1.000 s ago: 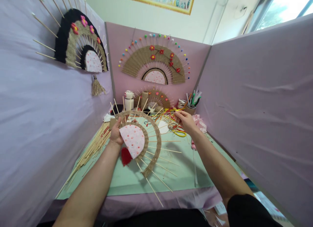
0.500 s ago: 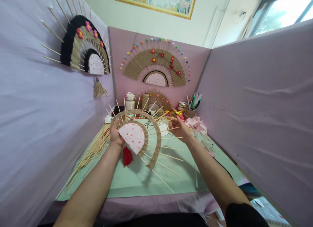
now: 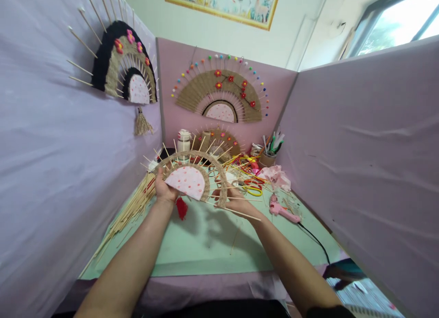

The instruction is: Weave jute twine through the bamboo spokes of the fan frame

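A handmade fan (image 3: 187,181) is held up over the table, made of thin wooden sticks, bands of woven twine and a white half-circle with pink dots. My left hand (image 3: 164,188) is closed on its left end, thumb up. At the right end, my right hand (image 3: 236,201) grips the outer twine band from behind, with its fingers partly hidden by the band and sticks. A red tassel (image 3: 181,209) hangs below the dotted half-circle.
Loose wooden sticks (image 3: 126,213) lie along the left side. To the right are a pink glue gun (image 3: 283,211) with a black cord, yellow-handled scissors (image 3: 254,191) and crumpled pink paper (image 3: 275,176). A white bottle (image 3: 184,140) stands behind; finished fans (image 3: 192,90) hang on the partitions.
My right hand has moved left and down from the stick tips onto the fan's right end. The fan has turned so its straight edge lies more level. The glue gun now shows.
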The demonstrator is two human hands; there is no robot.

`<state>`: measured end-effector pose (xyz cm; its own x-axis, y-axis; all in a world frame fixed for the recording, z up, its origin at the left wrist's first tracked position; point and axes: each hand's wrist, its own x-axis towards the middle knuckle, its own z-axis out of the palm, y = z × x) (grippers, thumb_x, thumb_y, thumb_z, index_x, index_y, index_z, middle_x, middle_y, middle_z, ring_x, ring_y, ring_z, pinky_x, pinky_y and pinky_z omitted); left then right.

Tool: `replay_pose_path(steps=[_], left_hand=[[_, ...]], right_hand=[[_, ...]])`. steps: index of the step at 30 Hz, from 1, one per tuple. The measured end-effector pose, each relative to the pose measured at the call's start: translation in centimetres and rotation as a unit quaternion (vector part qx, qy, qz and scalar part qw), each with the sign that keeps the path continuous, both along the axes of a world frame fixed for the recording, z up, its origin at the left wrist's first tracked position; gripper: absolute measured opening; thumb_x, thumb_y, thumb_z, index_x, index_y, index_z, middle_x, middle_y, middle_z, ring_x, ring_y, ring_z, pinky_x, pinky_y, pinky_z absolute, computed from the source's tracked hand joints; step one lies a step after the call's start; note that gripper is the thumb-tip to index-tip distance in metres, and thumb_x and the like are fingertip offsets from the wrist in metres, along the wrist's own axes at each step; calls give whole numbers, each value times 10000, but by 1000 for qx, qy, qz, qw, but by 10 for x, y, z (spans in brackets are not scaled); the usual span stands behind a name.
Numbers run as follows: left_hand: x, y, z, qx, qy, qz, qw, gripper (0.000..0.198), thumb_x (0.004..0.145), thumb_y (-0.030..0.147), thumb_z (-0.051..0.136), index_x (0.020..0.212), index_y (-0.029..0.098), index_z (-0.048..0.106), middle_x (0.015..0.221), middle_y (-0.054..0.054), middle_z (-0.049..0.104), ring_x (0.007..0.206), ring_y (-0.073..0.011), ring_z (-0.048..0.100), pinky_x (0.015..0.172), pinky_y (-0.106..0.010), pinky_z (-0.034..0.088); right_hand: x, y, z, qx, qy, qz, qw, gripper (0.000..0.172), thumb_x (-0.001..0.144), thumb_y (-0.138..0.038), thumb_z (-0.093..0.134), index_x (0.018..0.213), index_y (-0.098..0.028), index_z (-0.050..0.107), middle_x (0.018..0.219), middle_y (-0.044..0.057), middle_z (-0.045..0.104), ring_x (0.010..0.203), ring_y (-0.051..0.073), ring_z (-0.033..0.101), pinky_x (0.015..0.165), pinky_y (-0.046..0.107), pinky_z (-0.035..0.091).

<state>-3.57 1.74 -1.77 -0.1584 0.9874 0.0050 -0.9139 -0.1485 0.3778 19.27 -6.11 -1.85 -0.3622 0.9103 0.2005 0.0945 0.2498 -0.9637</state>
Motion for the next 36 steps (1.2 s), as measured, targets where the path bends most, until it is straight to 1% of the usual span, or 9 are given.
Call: replay_pose_path(steps=[5, 8, 10, 13, 15, 23, 27, 31, 36], left_hand=[[1, 1, -1, 19, 9, 10, 1000, 369, 892, 436, 419, 956, 150, 644, 825, -99, 719, 831, -246, 684, 883, -482, 478], [2, 1, 0, 17, 9, 12, 1000, 381, 887, 450, 420, 961, 152, 644, 805, -96, 719, 815, -249, 686, 877, -490, 479], [2, 0, 1, 18, 10, 10, 1000, 382, 888, 450, 417, 969, 155, 645, 809, -99, 719, 819, -251, 686, 873, -492, 480], [2, -1, 2, 21, 8, 8, 1000, 395, 893, 447, 403, 982, 153, 651, 836, -117, 719, 857, -266, 682, 868, -494, 479], [2, 0, 1, 16, 5, 8, 1000, 407, 894, 453, 398, 983, 150, 653, 864, -130, 718, 890, -277, 676, 869, -497, 475], [4, 3, -3, 1, 1, 21, 1000, 364, 898, 428, 403, 894, 153, 641, 827, -112, 713, 868, -265, 677, 884, -506, 464], [5, 2, -2, 4, 1, 23, 1000, 358, 898, 425, 401, 864, 155, 634, 808, -108, 709, 849, -260, 676, 879, -500, 466], [6, 0, 0, 14, 4, 13, 1000, 351, 890, 438, 412, 897, 160, 627, 822, -105, 708, 872, -261, 673, 869, -487, 474], [11, -3, 1, 20, 14, -8, 1000, 366, 883, 461, 430, 940, 170, 645, 825, -101, 708, 886, -261, 673, 862, -476, 482]], right_hand=[[-7, -19, -15, 3, 9, 5, 1000, 809, 555, -406, 832, 1248, -234, 452, 1126, 92, 608, 1031, 251, 580, 872, 411, 457], [-16, -24, -27, 12, 109, 12, 994, 753, 626, -536, 755, 1252, -223, 476, 1118, 101, 616, 1008, 255, 585, 913, 440, 417], [-25, -25, -33, -4, 201, -12, 979, 627, 715, -592, 647, 1203, -216, 532, 1042, 90, 640, 919, 237, 611, 919, 439, 408], [-40, -26, -36, -67, 315, -68, 944, 477, 773, -570, 571, 1068, -200, 627, 920, 71, 661, 781, 207, 627, 899, 416, 431], [-46, -27, -34, -109, 357, -86, 924, 426, 778, -530, 572, 1025, -192, 657, 889, 69, 668, 773, 207, 635, 893, 405, 449], [-47, -31, -33, -155, 435, -76, 884, 396, 734, -518, 657, 959, -193, 696, 926, 67, 701, 858, 224, 659, 963, 407, 447], [-47, -31, -34, -156, 434, -75, 884, 423, 722, -547, 660, 956, -196, 687, 922, 68, 699, 869, 222, 661, 944, 399, 458], [-49, -30, -35, -140, 404, -89, 900, 459, 691, -546, 684, 983, -192, 664, 872, 57, 691, 768, 184, 647, 852, 357, 489], [-59, -26, -36, -135, 349, -104, 922, 348, 653, -446, 745, 897, -216, 652, 892, 41, 693, 671, 142, 609, 734, 310, 499]])
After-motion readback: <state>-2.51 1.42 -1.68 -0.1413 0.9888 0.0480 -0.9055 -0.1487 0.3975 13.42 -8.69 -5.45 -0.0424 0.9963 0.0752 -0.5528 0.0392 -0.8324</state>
